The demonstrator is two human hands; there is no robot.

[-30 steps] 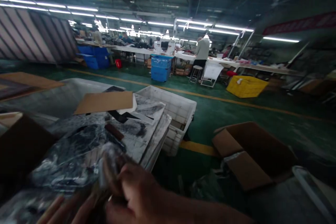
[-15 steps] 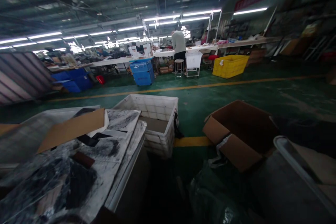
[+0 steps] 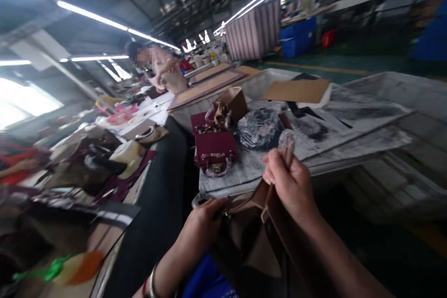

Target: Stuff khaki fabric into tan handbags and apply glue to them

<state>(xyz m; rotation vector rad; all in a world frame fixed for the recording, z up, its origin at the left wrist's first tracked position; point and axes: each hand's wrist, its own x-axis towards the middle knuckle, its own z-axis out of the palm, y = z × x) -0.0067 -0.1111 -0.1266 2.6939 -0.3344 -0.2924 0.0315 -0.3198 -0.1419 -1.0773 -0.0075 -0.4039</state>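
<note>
The brown bag (image 3: 258, 228) hangs low in front of the person, just below the edge of the grey table (image 3: 352, 146). The left hand (image 3: 206, 216) is closed on its left rim. The right hand (image 3: 289, 185), higher and further forward, pinches the film-wrapped strap (image 3: 288, 145), which runs up and away from the bag's mouth, towards the maroon bags (image 3: 214, 149)

Handbags (image 3: 214, 148), plastic wrap (image 3: 260, 128) beyond right hand (image 3: 288, 181); open tabletop (image 3: 349, 132) rightward
</note>
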